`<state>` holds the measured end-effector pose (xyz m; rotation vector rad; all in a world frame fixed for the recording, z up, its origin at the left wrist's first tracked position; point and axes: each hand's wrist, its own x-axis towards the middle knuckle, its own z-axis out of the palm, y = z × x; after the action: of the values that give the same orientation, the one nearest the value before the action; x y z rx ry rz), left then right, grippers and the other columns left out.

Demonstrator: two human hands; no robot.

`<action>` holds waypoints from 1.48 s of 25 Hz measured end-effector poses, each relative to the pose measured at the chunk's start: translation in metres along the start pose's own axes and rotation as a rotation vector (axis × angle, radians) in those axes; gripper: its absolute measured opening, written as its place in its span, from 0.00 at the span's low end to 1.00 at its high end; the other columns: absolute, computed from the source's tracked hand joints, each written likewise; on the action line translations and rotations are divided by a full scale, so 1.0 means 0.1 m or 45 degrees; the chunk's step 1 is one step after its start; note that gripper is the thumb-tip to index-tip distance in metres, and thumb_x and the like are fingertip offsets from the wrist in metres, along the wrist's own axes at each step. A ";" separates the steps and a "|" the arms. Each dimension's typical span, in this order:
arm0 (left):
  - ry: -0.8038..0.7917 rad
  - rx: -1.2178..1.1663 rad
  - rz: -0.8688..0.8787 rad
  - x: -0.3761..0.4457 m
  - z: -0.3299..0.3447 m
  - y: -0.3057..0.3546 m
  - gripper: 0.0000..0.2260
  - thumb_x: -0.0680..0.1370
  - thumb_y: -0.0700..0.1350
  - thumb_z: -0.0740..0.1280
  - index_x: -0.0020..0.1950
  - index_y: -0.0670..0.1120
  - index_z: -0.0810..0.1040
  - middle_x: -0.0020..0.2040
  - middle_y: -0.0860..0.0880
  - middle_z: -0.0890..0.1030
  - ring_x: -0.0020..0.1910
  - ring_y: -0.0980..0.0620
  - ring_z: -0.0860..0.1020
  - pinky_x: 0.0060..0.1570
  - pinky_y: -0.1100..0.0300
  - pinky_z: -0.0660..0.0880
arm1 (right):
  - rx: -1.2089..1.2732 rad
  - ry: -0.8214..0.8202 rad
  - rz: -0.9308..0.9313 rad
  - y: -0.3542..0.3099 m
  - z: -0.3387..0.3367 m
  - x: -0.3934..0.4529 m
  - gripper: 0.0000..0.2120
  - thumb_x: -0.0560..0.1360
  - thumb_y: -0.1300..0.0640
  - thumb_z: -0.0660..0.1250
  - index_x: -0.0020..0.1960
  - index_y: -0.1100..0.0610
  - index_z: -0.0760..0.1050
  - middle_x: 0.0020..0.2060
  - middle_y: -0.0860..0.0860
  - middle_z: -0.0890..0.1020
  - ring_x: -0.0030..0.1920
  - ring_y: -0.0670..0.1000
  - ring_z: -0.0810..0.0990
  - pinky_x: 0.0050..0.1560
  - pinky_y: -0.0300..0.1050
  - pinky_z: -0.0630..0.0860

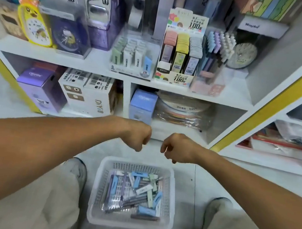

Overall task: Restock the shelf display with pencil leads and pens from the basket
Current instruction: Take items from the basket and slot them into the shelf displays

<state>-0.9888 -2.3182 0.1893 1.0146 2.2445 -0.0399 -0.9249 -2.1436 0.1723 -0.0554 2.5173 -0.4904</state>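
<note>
A white perforated basket (171,198) sits on the floor between my knees, holding several pencil lead cases (144,189) in blue, green and white and several pens (130,203). My left hand (138,136) and my right hand (177,147) hover side by side above the basket's far edge, fingers curled down, nothing visibly held. On the shelf above stand a clear display of lead cases (133,56), a colourful 0.7 lead display box (180,51) and a clear pen holder (216,51) with pastel pens.
The white shelf unit (95,62) has yellow-edged side panels. Power bank boxes (92,6), a yellow clock (35,22) and a round clock (242,53) share the upper shelf. Boxes (88,94) and stacked flat packs (182,111) fill the lower compartments. My knees flank the basket.
</note>
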 end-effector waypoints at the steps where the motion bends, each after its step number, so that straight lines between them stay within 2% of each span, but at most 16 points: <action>1: -0.108 0.017 -0.018 0.08 0.17 0.00 0.10 0.74 0.40 0.66 0.52 0.37 0.80 0.45 0.43 0.80 0.46 0.42 0.78 0.47 0.52 0.78 | 0.032 -0.067 0.042 0.07 0.21 0.05 0.13 0.74 0.66 0.63 0.54 0.57 0.82 0.37 0.47 0.82 0.36 0.49 0.85 0.35 0.35 0.78; 3: -0.198 0.023 -0.075 0.22 0.46 0.00 0.09 0.75 0.41 0.68 0.49 0.36 0.79 0.48 0.40 0.81 0.50 0.39 0.80 0.50 0.50 0.79 | 0.080 -0.117 0.111 0.17 0.58 0.15 0.11 0.75 0.66 0.64 0.54 0.59 0.82 0.37 0.49 0.83 0.35 0.47 0.83 0.33 0.36 0.78; 4: -0.201 0.022 -0.094 0.29 0.62 0.01 0.08 0.75 0.42 0.68 0.42 0.37 0.76 0.43 0.41 0.79 0.47 0.40 0.79 0.47 0.51 0.78 | 0.105 -0.141 0.155 0.21 0.78 0.21 0.11 0.75 0.66 0.65 0.54 0.60 0.81 0.41 0.51 0.83 0.38 0.49 0.84 0.36 0.38 0.80; 5: -0.198 0.012 -0.119 0.36 0.78 0.03 0.10 0.75 0.42 0.69 0.37 0.39 0.72 0.38 0.43 0.76 0.42 0.41 0.77 0.42 0.53 0.75 | 0.113 -0.159 0.201 0.26 0.99 0.26 0.11 0.75 0.66 0.65 0.56 0.61 0.80 0.47 0.55 0.84 0.44 0.52 0.84 0.42 0.41 0.82; 7: -0.210 -0.027 -0.171 0.49 1.15 0.04 0.12 0.76 0.42 0.69 0.36 0.42 0.70 0.36 0.46 0.72 0.39 0.46 0.73 0.38 0.55 0.70 | 0.086 -0.162 0.265 0.39 1.41 0.34 0.13 0.76 0.66 0.65 0.59 0.64 0.78 0.57 0.59 0.81 0.55 0.57 0.81 0.53 0.46 0.80; 9: -0.266 -0.060 -0.232 0.56 1.51 0.01 0.08 0.77 0.41 0.67 0.39 0.41 0.72 0.39 0.44 0.73 0.39 0.47 0.74 0.41 0.55 0.72 | 0.110 -0.132 0.323 0.50 1.76 0.39 0.14 0.76 0.65 0.63 0.61 0.65 0.74 0.60 0.61 0.78 0.59 0.59 0.78 0.55 0.45 0.75; 11: -0.238 -0.120 -0.246 0.60 1.81 -0.06 0.04 0.76 0.39 0.68 0.47 0.39 0.75 0.47 0.42 0.75 0.45 0.46 0.78 0.44 0.55 0.74 | 0.157 -0.081 0.386 0.57 2.02 0.42 0.18 0.77 0.63 0.61 0.66 0.64 0.69 0.62 0.62 0.76 0.61 0.60 0.76 0.58 0.46 0.73; 13: -0.174 -0.189 -0.239 0.66 2.05 -0.14 0.17 0.73 0.38 0.69 0.60 0.38 0.72 0.58 0.40 0.72 0.55 0.43 0.76 0.49 0.52 0.75 | 0.228 -0.018 0.424 0.58 2.22 0.51 0.24 0.78 0.62 0.60 0.74 0.63 0.61 0.66 0.63 0.72 0.65 0.61 0.74 0.64 0.51 0.71; 15: -0.131 -0.233 -0.231 0.75 2.22 -0.16 0.24 0.72 0.36 0.69 0.67 0.38 0.66 0.64 0.39 0.68 0.62 0.42 0.71 0.56 0.47 0.75 | 0.291 0.022 0.461 0.56 2.35 0.59 0.30 0.78 0.63 0.59 0.78 0.60 0.55 0.68 0.63 0.68 0.67 0.63 0.71 0.67 0.55 0.70; 19: -0.078 -0.235 -0.232 0.87 2.39 -0.21 0.34 0.73 0.37 0.70 0.75 0.37 0.58 0.72 0.40 0.63 0.70 0.41 0.65 0.64 0.44 0.72 | 0.263 0.111 0.496 0.53 2.54 0.68 0.32 0.73 0.64 0.66 0.75 0.57 0.61 0.67 0.58 0.66 0.64 0.60 0.72 0.64 0.55 0.74; 24: 0.065 -0.104 -0.219 0.93 2.59 -0.27 0.36 0.73 0.49 0.73 0.74 0.40 0.59 0.69 0.42 0.65 0.68 0.42 0.66 0.62 0.44 0.70 | 0.328 0.065 0.399 0.36 2.81 0.55 0.32 0.75 0.63 0.64 0.77 0.52 0.60 0.74 0.53 0.63 0.69 0.59 0.70 0.60 0.57 0.77; 26: 0.054 -0.067 -0.217 0.98 2.63 -0.25 0.39 0.70 0.52 0.75 0.73 0.40 0.60 0.69 0.41 0.64 0.69 0.42 0.64 0.65 0.45 0.68 | 0.329 0.192 0.442 0.38 2.81 0.52 0.30 0.76 0.64 0.62 0.76 0.54 0.61 0.70 0.55 0.68 0.62 0.59 0.75 0.55 0.55 0.79; 29: 0.027 -0.118 -0.224 1.05 2.67 -0.15 0.44 0.67 0.58 0.77 0.72 0.38 0.60 0.70 0.39 0.63 0.70 0.40 0.62 0.68 0.44 0.66 | 0.257 0.339 0.565 0.48 2.78 0.48 0.25 0.76 0.64 0.62 0.72 0.59 0.63 0.61 0.58 0.72 0.55 0.57 0.75 0.52 0.51 0.77; 33: -0.010 -0.058 -0.297 1.06 2.78 0.00 0.53 0.67 0.62 0.75 0.77 0.38 0.49 0.70 0.39 0.62 0.70 0.39 0.61 0.67 0.38 0.63 | 0.202 0.165 0.564 0.48 2.85 0.50 0.33 0.77 0.59 0.65 0.77 0.65 0.53 0.65 0.60 0.68 0.61 0.59 0.73 0.59 0.50 0.75; 35: -0.015 0.057 -0.321 1.04 2.86 0.05 0.52 0.70 0.59 0.73 0.78 0.37 0.44 0.71 0.37 0.60 0.71 0.37 0.59 0.70 0.37 0.60 | 0.165 0.117 0.548 0.47 2.90 0.51 0.38 0.77 0.55 0.67 0.77 0.65 0.50 0.67 0.60 0.66 0.61 0.58 0.72 0.59 0.49 0.75; 37: 0.014 0.068 -0.338 1.02 2.94 0.05 0.51 0.71 0.55 0.74 0.78 0.36 0.43 0.70 0.37 0.61 0.70 0.36 0.61 0.71 0.39 0.59 | 0.146 0.113 0.536 0.48 2.94 0.51 0.38 0.77 0.55 0.69 0.77 0.64 0.50 0.66 0.60 0.65 0.60 0.57 0.72 0.57 0.47 0.76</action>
<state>-0.8695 -2.3313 -0.0982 0.7388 2.3854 -0.2107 -0.8050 -2.2043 -0.0983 0.5390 2.4839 -0.4672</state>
